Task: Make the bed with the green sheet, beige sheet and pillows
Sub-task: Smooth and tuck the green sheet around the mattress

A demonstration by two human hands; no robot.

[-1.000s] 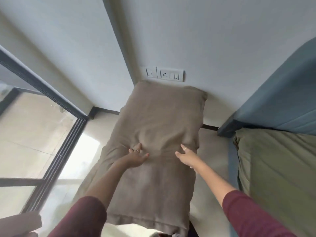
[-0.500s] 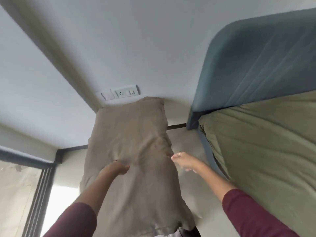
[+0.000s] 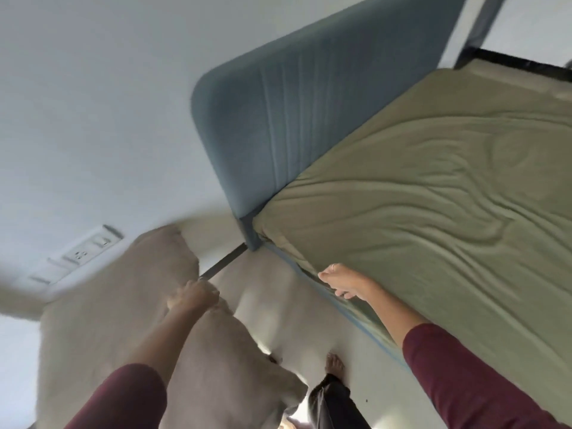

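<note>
Left hand [image 3: 193,297] grips pillow [image 3: 102,305]; right hand [image 3: 342,281] free.

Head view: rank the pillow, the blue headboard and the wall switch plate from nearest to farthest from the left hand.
1. The pillow: the left hand grips it, low on the left.
2. The wall switch plate: on the wall, up and to the hand's left.
3. The blue headboard: farther up on the right, at the head of the bed.
</note>
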